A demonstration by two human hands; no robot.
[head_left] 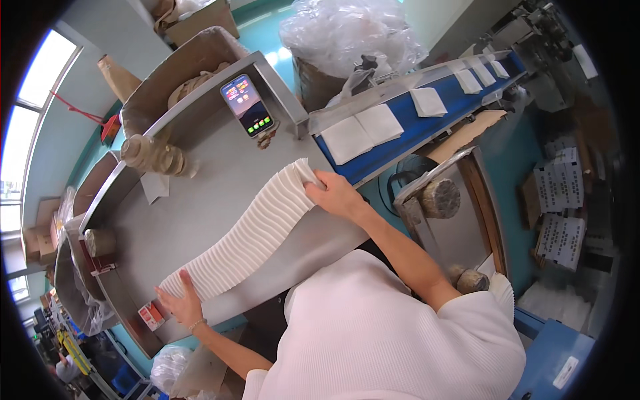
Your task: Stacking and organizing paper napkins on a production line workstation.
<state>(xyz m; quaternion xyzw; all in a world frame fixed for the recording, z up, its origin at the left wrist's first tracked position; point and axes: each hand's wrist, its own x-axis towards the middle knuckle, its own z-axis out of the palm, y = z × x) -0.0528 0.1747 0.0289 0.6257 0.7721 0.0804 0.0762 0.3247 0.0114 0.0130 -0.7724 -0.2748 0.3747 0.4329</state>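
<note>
A long, gently curved row of white folded paper napkins (243,237) stands on edge across the grey metal worktable (207,200). At its near left end my left hand (183,304) rests against the napkins, thumb raised over them and fingers stretched apart. My right hand (337,195) grips the far right end, with the fingers partly hidden by the hand. A small red-and-white box (151,317) lies just left of my left hand. Beyond the row, a phone (247,105) with a lit screen lies near the table's back rim.
Flat white napkins (429,102) lie along a blue conveyor belt (408,129) at the right. A roll wrapped in brown tape (153,157) stands at the table's left rim. Cardboard boxes and a large clear plastic bag (353,33) stand behind. Printed packages (560,190) are stacked far right.
</note>
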